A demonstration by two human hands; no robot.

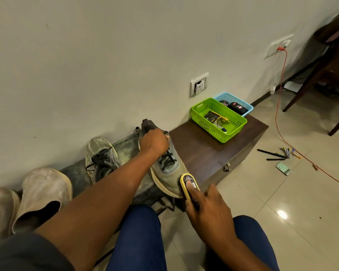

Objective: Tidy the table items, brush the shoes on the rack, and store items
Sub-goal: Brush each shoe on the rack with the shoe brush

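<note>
Left grip (154, 142) clamps the heel collar of a dusty grey mesh sneaker (165, 163) (toe tilted toward us) on the rack (125, 145), right grip (207, 208) closed around an oval yellow brush (189, 184), pressed against the sneaker's scuffed toe beside the dark wooden table (213, 151).

Left hand (154, 141) covers the sneaker's (169, 169) collar; right hand (207, 208) hides the yellow brush's (188, 184) handle end. Slippers (27, 196) cut off at left edge; basket (218, 119) labels illegible.
</note>
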